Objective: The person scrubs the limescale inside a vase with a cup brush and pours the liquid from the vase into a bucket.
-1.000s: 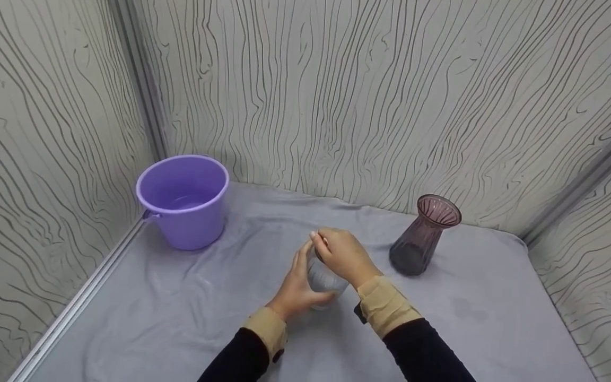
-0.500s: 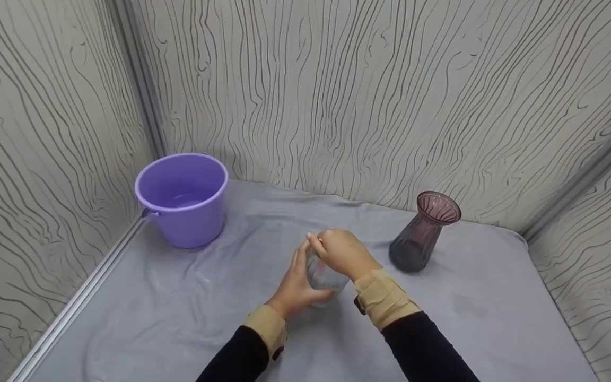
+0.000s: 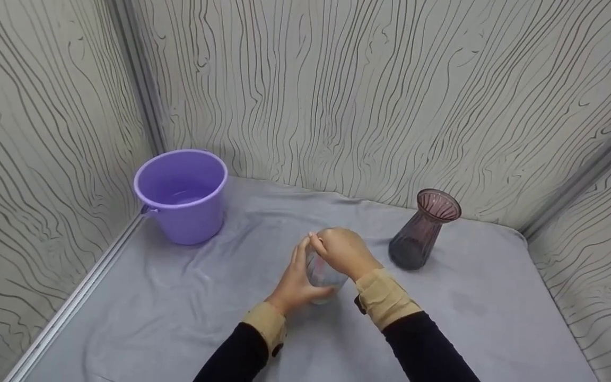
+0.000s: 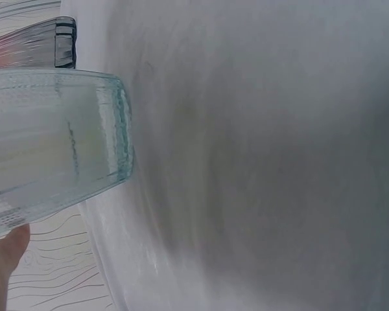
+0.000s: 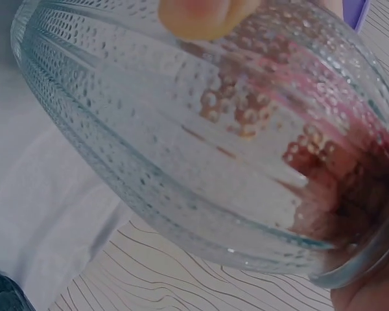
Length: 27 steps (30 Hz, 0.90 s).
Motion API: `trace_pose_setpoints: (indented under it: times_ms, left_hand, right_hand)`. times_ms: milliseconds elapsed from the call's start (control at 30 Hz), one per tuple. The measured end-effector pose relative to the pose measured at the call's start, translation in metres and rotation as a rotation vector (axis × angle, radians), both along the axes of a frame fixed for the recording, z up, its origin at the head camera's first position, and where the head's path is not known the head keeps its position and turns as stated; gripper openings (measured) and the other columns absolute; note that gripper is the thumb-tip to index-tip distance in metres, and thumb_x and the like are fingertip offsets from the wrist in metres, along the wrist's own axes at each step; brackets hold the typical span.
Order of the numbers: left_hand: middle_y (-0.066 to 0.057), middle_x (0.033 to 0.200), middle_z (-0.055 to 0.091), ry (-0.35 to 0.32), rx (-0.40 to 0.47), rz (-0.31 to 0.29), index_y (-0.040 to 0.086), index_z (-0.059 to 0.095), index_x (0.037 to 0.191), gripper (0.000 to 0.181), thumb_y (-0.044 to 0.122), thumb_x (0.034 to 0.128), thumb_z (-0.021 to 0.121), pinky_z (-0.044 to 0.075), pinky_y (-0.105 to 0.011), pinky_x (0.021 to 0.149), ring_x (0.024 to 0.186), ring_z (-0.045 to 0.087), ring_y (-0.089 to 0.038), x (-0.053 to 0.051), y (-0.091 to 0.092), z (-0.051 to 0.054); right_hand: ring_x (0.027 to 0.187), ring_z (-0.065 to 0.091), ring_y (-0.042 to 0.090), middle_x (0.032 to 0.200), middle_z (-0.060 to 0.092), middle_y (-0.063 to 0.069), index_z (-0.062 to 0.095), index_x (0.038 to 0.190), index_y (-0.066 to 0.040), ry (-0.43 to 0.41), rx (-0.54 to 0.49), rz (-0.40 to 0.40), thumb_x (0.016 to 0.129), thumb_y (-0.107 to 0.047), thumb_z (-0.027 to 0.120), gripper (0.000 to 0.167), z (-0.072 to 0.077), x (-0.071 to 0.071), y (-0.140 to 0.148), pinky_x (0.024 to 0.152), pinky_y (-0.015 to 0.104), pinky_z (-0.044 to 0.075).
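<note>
A clear glass vase with a dimpled, ribbed wall [image 5: 129, 123] is between both hands; its thick base [image 4: 120, 139] shows in the left wrist view. My left hand [image 3: 294, 286] grips the vase's side, thumb on the near side and fingers round the far side. At the mouth my right hand [image 3: 345, 252] is curled, some of its fingers showing through the glass near the rim. A pink thing [image 3: 319, 263] shows inside, below the right hand; its kind is blurred by the glass, and its upper end is hidden. Whether the base touches the cloth I cannot tell.
A purple bucket [image 3: 191, 220] stands at the back left by the wall. To the right is a purple-grey ribbed glass vase [image 3: 417, 239] with a flared mouth. Wrinkled grey cloth [image 3: 162, 318] covers the table, with patterned panels [image 3: 305, 95] around it.
Pink now shows inside the clear vase, where a second ago it did not. The right hand has shifted slightly at the mouth; the left hand keeps its grip. The head view has tilted slightly.
</note>
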<state>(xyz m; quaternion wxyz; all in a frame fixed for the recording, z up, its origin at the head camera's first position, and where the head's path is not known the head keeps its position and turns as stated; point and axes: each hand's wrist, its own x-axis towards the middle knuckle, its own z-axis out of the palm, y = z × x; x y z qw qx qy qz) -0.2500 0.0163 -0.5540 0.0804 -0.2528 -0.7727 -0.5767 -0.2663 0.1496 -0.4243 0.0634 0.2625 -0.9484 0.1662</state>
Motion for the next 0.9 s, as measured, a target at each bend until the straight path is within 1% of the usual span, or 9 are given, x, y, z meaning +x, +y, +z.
trace_pose_setpoints:
  times_ms: [67, 167, 300, 400, 467, 533, 700, 833, 900]
  left_hand:
    - [-0.014, 0.161, 0.024, 0.000, 0.003, 0.001, 0.012, 0.012, 0.161, 0.118, 0.026, 0.0757, 0.091, 0.030, -0.051, 0.117, 0.148, 0.029, -0.028, 0.000, 0.000, 0.000]
    - [-0.014, 0.161, 0.023, -0.013, 0.005, 0.003, 0.014, 0.013, 0.161, 0.116, 0.027, 0.0754, 0.091, 0.030, -0.051, 0.117, 0.149, 0.027, -0.028, 0.000, 0.000, 0.001]
    - [-0.013, 0.161, 0.023, -0.021, -0.003, 0.002, 0.015, 0.015, 0.160, 0.113, 0.025, 0.0757, 0.090, 0.030, -0.049, 0.117, 0.149, 0.027, -0.026, -0.001, 0.000, 0.002]
    - [-0.013, 0.160, 0.024, -0.018, -0.009, 0.001, 0.014, 0.016, 0.159, 0.112, 0.023, 0.0756, 0.090, 0.031, -0.049, 0.117, 0.149, 0.028, -0.026, -0.001, 0.002, 0.002]
    - [-0.015, 0.159, 0.025, -0.017, -0.009, 0.005, 0.012, 0.016, 0.159, 0.113, 0.022, 0.0752, 0.090, 0.031, -0.050, 0.117, 0.148, 0.028, -0.028, -0.001, 0.002, 0.003]
    - [-0.016, 0.159, 0.025, -0.019, -0.015, 0.013, 0.010, 0.016, 0.159, 0.113, 0.022, 0.0747, 0.091, 0.031, -0.050, 0.117, 0.148, 0.028, -0.028, 0.000, 0.002, 0.003]
    - [-0.017, 0.160, 0.024, -0.015, -0.020, 0.011, 0.008, 0.015, 0.159, 0.114, 0.022, 0.0749, 0.090, 0.030, -0.050, 0.117, 0.148, 0.028, -0.029, 0.000, 0.002, 0.003]
    - [-0.018, 0.159, 0.025, 0.003, -0.009, 0.009, 0.009, 0.015, 0.160, 0.115, 0.022, 0.0746, 0.091, 0.030, -0.051, 0.117, 0.148, 0.028, -0.029, -0.001, 0.001, 0.001]
    - [-0.017, 0.159, 0.026, 0.014, -0.001, 0.012, 0.010, 0.015, 0.159, 0.115, 0.022, 0.0740, 0.091, 0.031, -0.051, 0.116, 0.147, 0.030, -0.029, -0.001, 0.001, 0.000]
  right_hand:
    - [0.054, 0.043, 0.014, 0.059, 0.047, -0.005, 0.053, 0.063, -0.014, 0.035, -0.003, -0.004, 0.107, -0.023, 0.048, 0.045, 0.000, 0.001, -0.001, 0.061, 0.044, 0.050]
    - [0.052, 0.043, 0.012, 0.058, 0.046, -0.006, 0.052, 0.063, -0.015, 0.063, -0.049, -0.014, 0.108, -0.023, 0.049, 0.045, 0.000, 0.004, -0.002, 0.058, 0.039, 0.048]
    - [0.058, 0.057, 0.017, 0.065, 0.058, 0.000, 0.058, 0.070, -0.012, 0.126, -0.133, -0.039, 0.107, -0.022, 0.050, 0.040, -0.004, 0.003, 0.000, 0.061, 0.038, 0.051]
    - [0.066, 0.065, 0.025, 0.071, 0.065, 0.006, 0.063, 0.074, -0.009, 0.165, -0.137, -0.049, 0.107, -0.020, 0.053, 0.036, -0.006, 0.002, 0.001, 0.064, 0.042, 0.054]
    - [0.064, 0.064, 0.025, 0.068, 0.064, 0.005, 0.063, 0.072, -0.008, 0.144, -0.118, -0.045, 0.106, -0.020, 0.053, 0.038, -0.005, 0.001, 0.001, 0.063, 0.042, 0.054]
    - [0.060, 0.061, 0.024, 0.063, 0.060, 0.004, 0.062, 0.070, -0.008, 0.096, -0.101, -0.039, 0.106, -0.020, 0.053, 0.039, -0.003, 0.000, 0.000, 0.062, 0.043, 0.053]
    - [0.054, 0.047, 0.014, 0.057, 0.046, -0.005, 0.055, 0.064, -0.010, -0.023, -0.080, -0.009, 0.106, -0.019, 0.052, 0.043, 0.003, -0.002, 0.001, 0.060, 0.038, 0.049]
    - [0.049, 0.044, 0.007, 0.053, 0.044, -0.008, 0.051, 0.061, -0.014, -0.113, -0.112, 0.018, 0.107, -0.021, 0.051, 0.047, 0.005, -0.002, 0.003, 0.056, 0.031, 0.045]
    - [0.047, 0.044, 0.006, 0.052, 0.044, -0.009, 0.050, 0.061, -0.015, -0.135, -0.137, 0.021, 0.108, -0.023, 0.050, 0.048, 0.005, -0.002, 0.004, 0.054, 0.029, 0.044]
